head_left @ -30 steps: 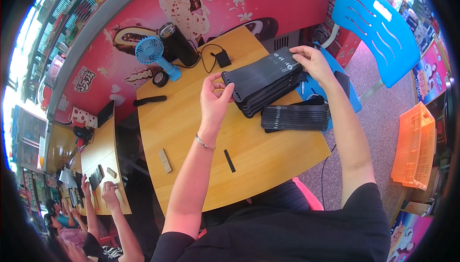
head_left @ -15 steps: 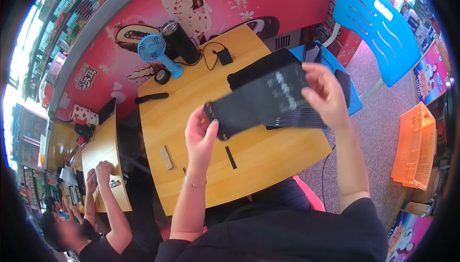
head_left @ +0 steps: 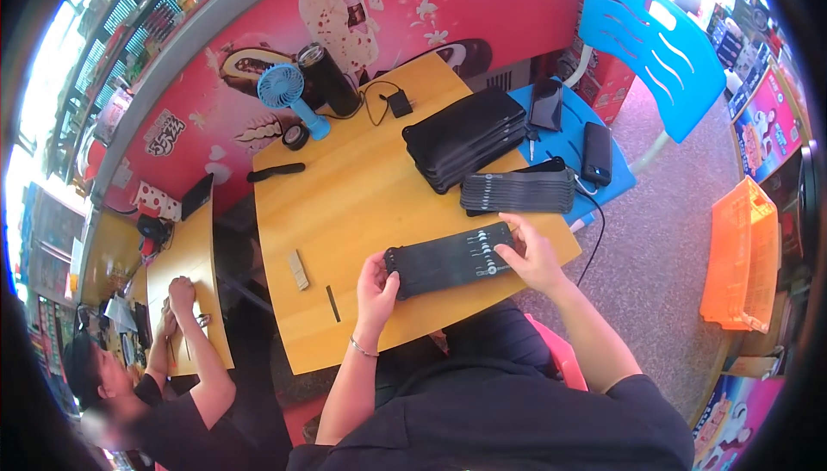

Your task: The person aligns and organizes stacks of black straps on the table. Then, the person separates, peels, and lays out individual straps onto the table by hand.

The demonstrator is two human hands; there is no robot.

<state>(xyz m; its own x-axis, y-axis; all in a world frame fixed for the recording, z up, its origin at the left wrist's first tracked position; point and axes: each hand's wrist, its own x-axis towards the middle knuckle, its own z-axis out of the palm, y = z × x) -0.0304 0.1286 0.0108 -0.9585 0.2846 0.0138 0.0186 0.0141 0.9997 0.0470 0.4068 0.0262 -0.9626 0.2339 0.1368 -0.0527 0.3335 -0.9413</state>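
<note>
My left hand (head_left: pixel 376 288) grips the left end of a flat black panel (head_left: pixel 435 266) printed with a column of white moon shapes. At its other end my right hand (head_left: pixel 531 256) holds the edge between thumb and fingers. The panel lies level, low over the near right part of the wooden table (head_left: pixel 345 213). Beyond it stands a stack of black panels (head_left: pixel 465 131), and nearer lies a fanned pile of similar printed black pieces (head_left: pixel 521 191). A thin dark strip (head_left: pixel 333 304) and a small beige block (head_left: pixel 298 270) lie left of my left hand.
Toward the back are a blue fan (head_left: pixel 281 86), a black bottle (head_left: pixel 332 79) and a charger (head_left: pixel 399 102). A phone (head_left: pixel 545 105) lies on a blue seat (head_left: pixel 573 187) to the right. An orange crate (head_left: pixel 741 256) stands farther right; another person (head_left: pixel 181 424) works at left.
Both hands have brought the black panel down and nearer to me, levelling it. The stack and fanned pile behind it now show more fully.
</note>
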